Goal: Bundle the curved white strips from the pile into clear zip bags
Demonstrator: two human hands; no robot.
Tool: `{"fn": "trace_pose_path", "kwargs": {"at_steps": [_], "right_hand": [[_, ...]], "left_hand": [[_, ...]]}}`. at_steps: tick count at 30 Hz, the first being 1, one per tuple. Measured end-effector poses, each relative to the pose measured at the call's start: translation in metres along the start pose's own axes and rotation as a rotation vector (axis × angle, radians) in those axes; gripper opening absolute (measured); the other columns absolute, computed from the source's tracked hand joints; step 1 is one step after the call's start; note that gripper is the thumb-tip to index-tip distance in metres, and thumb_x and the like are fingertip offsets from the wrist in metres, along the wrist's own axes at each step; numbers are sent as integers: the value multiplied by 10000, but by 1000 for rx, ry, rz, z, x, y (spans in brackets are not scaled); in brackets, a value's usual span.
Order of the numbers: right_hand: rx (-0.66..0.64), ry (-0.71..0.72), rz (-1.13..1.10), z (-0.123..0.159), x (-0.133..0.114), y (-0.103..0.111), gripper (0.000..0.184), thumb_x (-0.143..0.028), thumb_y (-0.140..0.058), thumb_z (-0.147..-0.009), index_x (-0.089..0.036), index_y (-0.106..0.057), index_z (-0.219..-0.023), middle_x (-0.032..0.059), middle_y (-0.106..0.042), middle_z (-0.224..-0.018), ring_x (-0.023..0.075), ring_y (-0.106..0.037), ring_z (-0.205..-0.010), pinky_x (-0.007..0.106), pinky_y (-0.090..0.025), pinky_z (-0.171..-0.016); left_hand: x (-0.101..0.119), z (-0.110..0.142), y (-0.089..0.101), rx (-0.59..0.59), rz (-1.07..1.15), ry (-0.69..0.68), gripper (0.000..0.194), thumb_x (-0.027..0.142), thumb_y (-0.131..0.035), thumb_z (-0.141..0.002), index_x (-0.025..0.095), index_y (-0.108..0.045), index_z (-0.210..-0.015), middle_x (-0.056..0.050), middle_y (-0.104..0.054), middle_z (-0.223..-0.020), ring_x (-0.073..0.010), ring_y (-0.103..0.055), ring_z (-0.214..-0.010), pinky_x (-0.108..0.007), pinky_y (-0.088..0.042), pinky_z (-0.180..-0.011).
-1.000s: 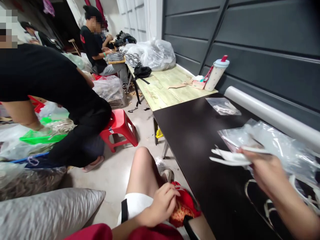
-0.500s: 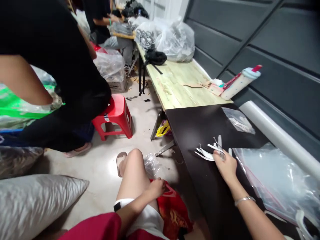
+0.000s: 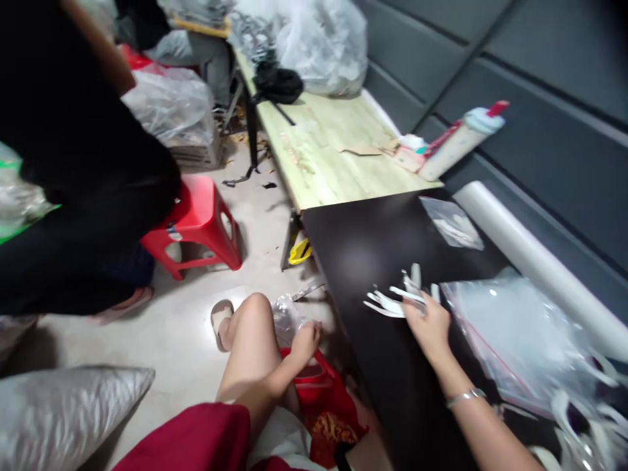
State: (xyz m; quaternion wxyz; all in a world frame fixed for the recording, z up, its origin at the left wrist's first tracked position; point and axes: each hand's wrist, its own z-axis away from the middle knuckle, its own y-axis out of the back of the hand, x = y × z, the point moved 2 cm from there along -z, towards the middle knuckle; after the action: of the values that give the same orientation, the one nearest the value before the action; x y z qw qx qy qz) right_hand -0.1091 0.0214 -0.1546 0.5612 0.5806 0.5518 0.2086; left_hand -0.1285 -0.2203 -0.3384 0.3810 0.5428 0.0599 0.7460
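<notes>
My right hand (image 3: 430,327) is closed around a bunch of thin, curved white strips (image 3: 385,304) above the dark tabletop (image 3: 363,261). Small metal-looking bits show among the strips, whose exact kind I cannot make out. Beside my right knee, my left hand (image 3: 305,343) is closed on the handle of a red bag (image 3: 331,405) with a gold print. The bag hangs by the table's edge. To the right of my right hand lies a large clear plastic bag (image 3: 515,333). More white looped pieces (image 3: 574,418) lie at the lower right.
A white roll (image 3: 530,255) lies along the wall, near a small clear packet (image 3: 454,222). A bottle (image 3: 456,147) leans on the pale table (image 3: 324,157). On the left are a red stool (image 3: 193,209), a person in black (image 3: 73,131) and a stuffed sack (image 3: 73,412).
My left hand has risen slightly, and the red bag's handle now stands higher. The view has shifted, moving the surroundings leftward. My right hand still holds the white strips.
</notes>
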Motion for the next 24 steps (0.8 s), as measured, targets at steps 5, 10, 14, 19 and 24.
{"fn": "trace_pose_path", "kwargs": {"at_steps": [5,10,14,19,24], "right_hand": [[25,17,-25,-5,-19,7,162,-234,-437,-773,-184,-582,-720,46,-623,-747,186,-571,-700,262,-396,-647],[155,-35,-61,20,-39,55,163,-148,-447,-808,-197,-543,-685,2,-582,-715,143,-541,-656,228,-364,-601],[231,-74,-65,65,-49,103,83,-131,-513,-792,-199,-558,-775,-2,-596,-789,146,-556,-677,232,-361,-594],[276,-130,5,120,-45,142,107,-154,-481,-860,-181,-573,-811,31,-599,-819,161,-562,-657,263,-397,-624],[338,-172,-286,163,-34,161,203,-86,-577,-725,-176,-587,-906,41,-600,-916,179,-591,-797,266,-467,-705]], "left_hand": [[57,22,69,476,120,-269,229,288,-310,-919,171,-497,-978,-52,-543,-825,-212,-563,-803,-371,-464,-740],[160,88,97,400,72,-847,188,283,-432,-863,206,-575,-959,-62,-576,-891,-219,-555,-866,-376,-437,-809],[232,131,50,63,9,-984,365,345,-519,-823,192,-564,-1151,-125,-575,-1166,-287,-491,-1125,-471,-352,-968],[268,155,-3,-345,443,-688,423,453,-479,-840,156,-590,-1121,-136,-591,-1188,-276,-494,-1168,-414,-343,-1007],[277,177,-13,-573,658,-477,371,380,-538,-808,154,-638,-1086,-100,-655,-1100,-239,-603,-999,-319,-457,-859]]}}
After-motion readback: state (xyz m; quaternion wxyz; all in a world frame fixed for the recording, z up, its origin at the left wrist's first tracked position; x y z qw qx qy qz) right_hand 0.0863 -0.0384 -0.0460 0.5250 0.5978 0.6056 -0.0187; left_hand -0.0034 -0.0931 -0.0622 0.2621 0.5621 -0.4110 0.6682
